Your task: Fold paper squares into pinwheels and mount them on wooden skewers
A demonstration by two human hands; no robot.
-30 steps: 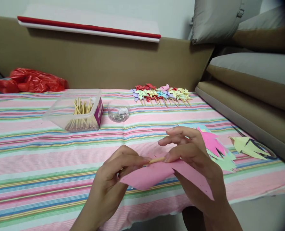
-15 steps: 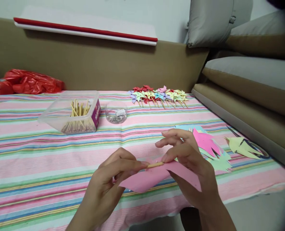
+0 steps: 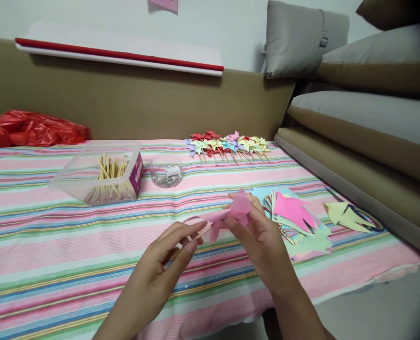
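Note:
My left hand (image 3: 163,257) is closed, pinching a thin wooden stick (image 3: 204,233) between thumb and fingers. The far end of this stick meets a pink paper pinwheel (image 3: 241,207), whose blades are folded in and blurred in part. My right hand (image 3: 266,245) grips the pinwheel, with its thumb pressed near the centre and its fingers behind the paper. Both hands are raised above the striped cloth (image 3: 71,245). Where exactly the stick joins the paper is too small to make out.
A clear plastic box (image 3: 136,177) of wooden sticks and a round tub (image 3: 166,175) of small metal pins stand ahead. Finished pinwheels (image 3: 227,145) lie at the back. Cut paper pieces (image 3: 293,212) and a yellow piece (image 3: 342,216) lie right, beside stacked cushions (image 3: 365,111).
The pink paper, earlier spread flat toward me with the stick across it, is now turned away as a folded pinwheel. My left hand has shifted back along the stick; my right hand grasps the paper.

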